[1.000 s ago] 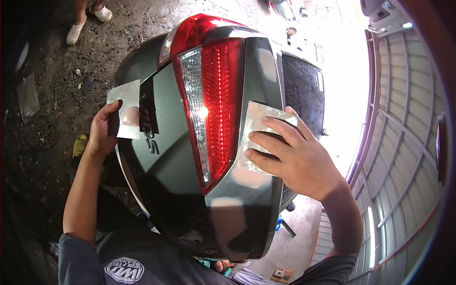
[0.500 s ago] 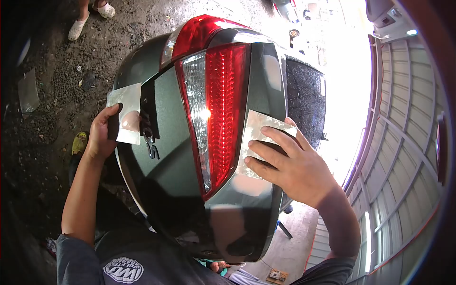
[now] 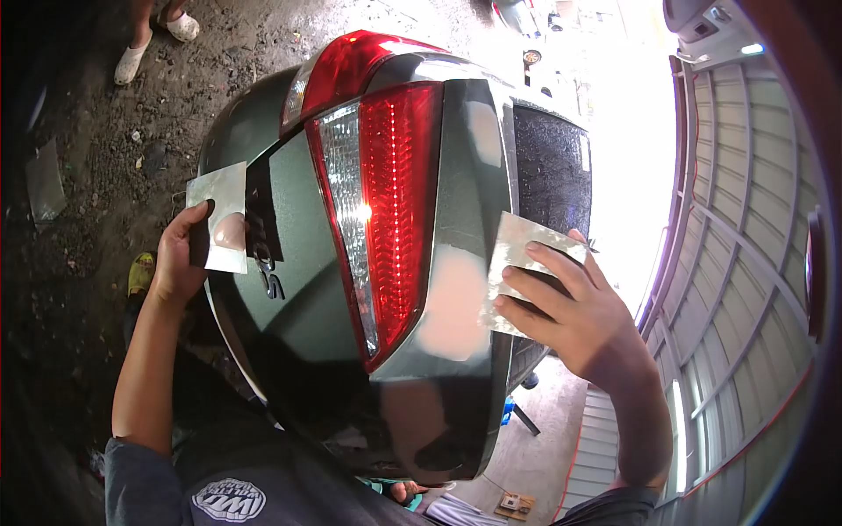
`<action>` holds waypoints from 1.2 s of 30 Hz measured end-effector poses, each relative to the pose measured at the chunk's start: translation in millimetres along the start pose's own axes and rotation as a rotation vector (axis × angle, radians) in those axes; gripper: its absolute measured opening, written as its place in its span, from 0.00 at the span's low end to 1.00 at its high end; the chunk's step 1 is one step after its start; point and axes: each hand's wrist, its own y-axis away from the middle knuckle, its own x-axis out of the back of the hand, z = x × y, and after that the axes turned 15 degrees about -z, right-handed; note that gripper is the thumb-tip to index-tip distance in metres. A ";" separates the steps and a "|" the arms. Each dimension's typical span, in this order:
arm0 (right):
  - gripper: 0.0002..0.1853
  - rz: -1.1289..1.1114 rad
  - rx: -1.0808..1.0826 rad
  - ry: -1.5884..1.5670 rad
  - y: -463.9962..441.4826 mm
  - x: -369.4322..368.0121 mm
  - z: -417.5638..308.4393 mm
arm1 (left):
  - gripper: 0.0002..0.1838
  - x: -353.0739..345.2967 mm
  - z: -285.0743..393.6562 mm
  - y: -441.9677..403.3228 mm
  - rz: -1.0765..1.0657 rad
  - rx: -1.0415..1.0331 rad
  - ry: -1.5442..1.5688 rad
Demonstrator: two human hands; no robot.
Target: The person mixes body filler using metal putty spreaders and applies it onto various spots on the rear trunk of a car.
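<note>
My left hand [image 3: 180, 254] is closed on a thin pale plate [image 3: 221, 186], the thumb on its face. A smooth beige-pink dab of putty [image 3: 230, 231] sits on that plate, left of the chrome lettering on the dark green car [image 3: 298, 206]. My right hand [image 3: 583, 329] presses its fingers across a square, smeared putty spreader [image 3: 516, 241] at the car's rear corner. Between the spreader and the red-and-clear tail light [image 3: 395, 184] is a pinkish putty patch [image 3: 453, 302]. Whether the spreader touches the paint I cannot tell.
Further pale patches show on the car, one above [image 3: 483, 131] and one below [image 3: 414, 416]. A person's feet in white clogs [image 3: 132, 63] stand on the gravel at upper left. A corrugated metal wall [image 3: 745, 219] runs along the right.
My right hand has moved right with the spreader, uncovering the putty patch beside the tail light. My left hand keeps its hold on the plate. The view has shifted slightly.
</note>
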 end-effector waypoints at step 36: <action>0.15 0.041 -0.096 -0.008 19.5 20.7 -22.4 | 0.23 7.2 -0.4 -1.5 -0.034 0.020 0.018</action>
